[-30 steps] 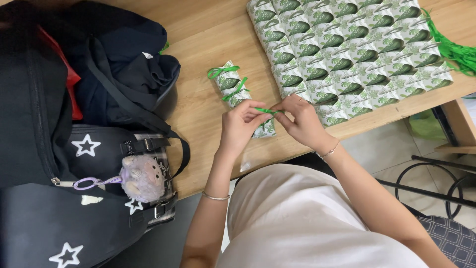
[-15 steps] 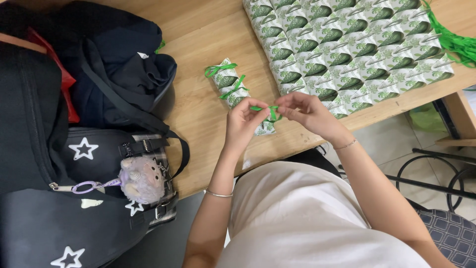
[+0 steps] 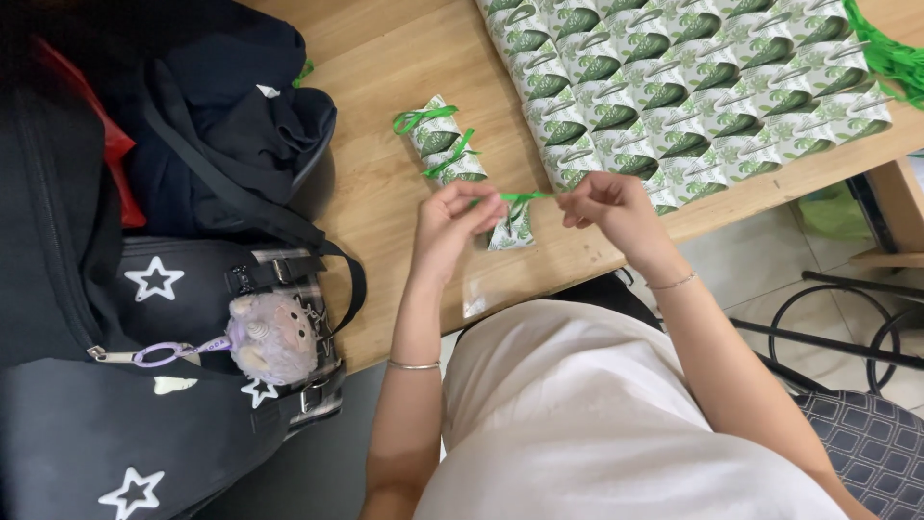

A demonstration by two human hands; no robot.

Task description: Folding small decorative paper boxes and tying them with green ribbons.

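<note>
A: Largest item first?

B: Wooden table, light grain, edge running diagonally toward the person. Along its left side, a heap of black bags, one with white stars, a purple plush keychain hanging from a strap.

A: Next?

B: Block of green-and-white leaf-print packets, laid flat in tight rows at upper right, edges touching; judged stock kept flat so each can be lifted off singly. Loose green ribbons bunched at the block's far right corner.

A: Smaller lots?

B: Two tied packets, each with a green bow, set apart on bare wood between the bags and the block, touching one another; judged kept separate from the untied rows.

A: The item in hand?

B: One small leaf-print packet, resting on the table near its front edge, between the two hands. A green ribbon crosses its top, stretched level to either side.

A: Hand poses?

B: Left hand: wrist raised off the table, thumb and fingertips pressed together, nipping the ribbon's left end; thin bangle on the forearm. Right hand: fingers curled inward, thumb and forefinger nipping the right end; thin bracelet at the wrist. The hands stand apart at equal height, judged so the ribbon draws tight evenly over the packet.
</note>
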